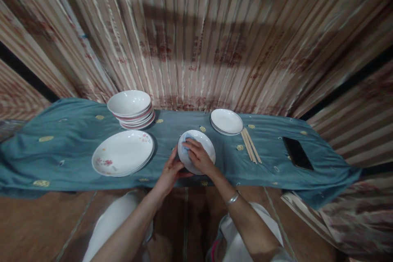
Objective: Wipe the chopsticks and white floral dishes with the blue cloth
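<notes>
Two hands are at work on one white dish (207,143), and the step seems to be wiping its inner face with a blue cloth (187,135). That dish is at the near middle of the cloth-covered bench (172,120), close to the front edge; whether it is lifted or partly resting there, I cannot tell.

The left grip (172,169) is closed on the rim at the near left, thumb at the side and fingers reaching beneath (their tips are hidden by the dish). The right grip (198,154) comes over the near right rim with its fingers bent and gathered on the cloth, holding it against the left part of the inner surface; whether the thumb pinches it too is not clear.

As I judge it, the next stroke calls for firm support from the left and light, even pressure from the right, since glazed ware may slip or tip if pushed near its rim. The right side of the inside lies uncovered by the cloth. Well apart at left are stacked bowls (130,104) and oval plates (123,151); small plates (227,121) sit beyond to the right.
</notes>
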### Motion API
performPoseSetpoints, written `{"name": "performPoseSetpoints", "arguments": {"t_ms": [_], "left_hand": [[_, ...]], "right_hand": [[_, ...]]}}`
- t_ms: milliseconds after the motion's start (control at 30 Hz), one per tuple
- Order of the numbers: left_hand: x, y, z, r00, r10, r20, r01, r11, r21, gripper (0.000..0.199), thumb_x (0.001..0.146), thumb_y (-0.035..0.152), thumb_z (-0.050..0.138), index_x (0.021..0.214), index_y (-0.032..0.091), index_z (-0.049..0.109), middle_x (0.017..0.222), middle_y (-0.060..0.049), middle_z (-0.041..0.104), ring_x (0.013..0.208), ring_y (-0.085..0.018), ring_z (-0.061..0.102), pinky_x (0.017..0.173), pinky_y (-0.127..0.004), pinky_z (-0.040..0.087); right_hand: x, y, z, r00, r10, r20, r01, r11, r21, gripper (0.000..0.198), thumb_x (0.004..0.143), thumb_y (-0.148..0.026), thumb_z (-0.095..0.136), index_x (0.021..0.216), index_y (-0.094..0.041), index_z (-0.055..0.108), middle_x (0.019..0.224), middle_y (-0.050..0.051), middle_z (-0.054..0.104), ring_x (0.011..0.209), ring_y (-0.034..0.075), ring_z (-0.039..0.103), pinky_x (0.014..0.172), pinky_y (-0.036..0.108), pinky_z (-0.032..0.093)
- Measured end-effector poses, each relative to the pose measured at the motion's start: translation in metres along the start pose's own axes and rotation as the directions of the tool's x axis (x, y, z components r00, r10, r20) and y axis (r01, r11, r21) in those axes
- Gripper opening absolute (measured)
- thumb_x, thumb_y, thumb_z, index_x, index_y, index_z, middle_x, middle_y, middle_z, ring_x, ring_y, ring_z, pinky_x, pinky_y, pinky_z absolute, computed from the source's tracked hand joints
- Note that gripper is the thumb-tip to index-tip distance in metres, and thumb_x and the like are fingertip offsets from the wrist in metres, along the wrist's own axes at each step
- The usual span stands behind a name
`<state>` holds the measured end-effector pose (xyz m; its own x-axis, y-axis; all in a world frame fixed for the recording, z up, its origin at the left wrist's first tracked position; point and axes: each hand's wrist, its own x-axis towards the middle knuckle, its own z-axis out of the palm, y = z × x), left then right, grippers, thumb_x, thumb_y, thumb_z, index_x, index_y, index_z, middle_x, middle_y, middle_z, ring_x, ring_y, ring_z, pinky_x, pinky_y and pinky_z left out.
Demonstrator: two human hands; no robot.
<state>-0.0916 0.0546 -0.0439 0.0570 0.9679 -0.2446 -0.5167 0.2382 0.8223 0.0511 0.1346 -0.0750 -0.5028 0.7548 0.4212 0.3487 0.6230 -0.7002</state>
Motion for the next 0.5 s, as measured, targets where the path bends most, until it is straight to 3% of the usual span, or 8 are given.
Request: {"name": "performPoseSetpoints", "arguments": {"t_ms": [333,500], "left_hand": [[0.003,-0.003,-0.004,1.000,0.001,0.002,-0.001,1.000,0.022,0.095,0.066,0.020,0.073,0.148,0.028,0.027,0.072,0.003,0.063,0.065,-0.014,0.058,0.066,-0.034,0.058],[0.002,-0.001,-0.003,1.000,0.004,-0.018,-0.003,0.999,0.041,0.098,0.065,0.018,0.072,0.149,0.026,0.023,0.068,0.004,0.062,0.064,-0.015,0.058,0.064,-0.033,0.058]], "right_hand": [[-0.029,-0.021,-0.018,0.994,0.007,0.105,-0.025,0.986,0.168,0.024,0.084,-0.013,0.053,0.098,-0.024,0.070,0.116,0.006,0.065,0.113,0.018,0.058,0.101,0.036,0.043],[-0.041,-0.015,-0.028,0.992,0.044,0.120,-0.059,0.990,0.125,0.027,0.075,-0.004,0.055,0.084,-0.024,0.072,0.103,0.004,0.069,0.104,0.018,0.063,0.095,0.035,0.047]]}}
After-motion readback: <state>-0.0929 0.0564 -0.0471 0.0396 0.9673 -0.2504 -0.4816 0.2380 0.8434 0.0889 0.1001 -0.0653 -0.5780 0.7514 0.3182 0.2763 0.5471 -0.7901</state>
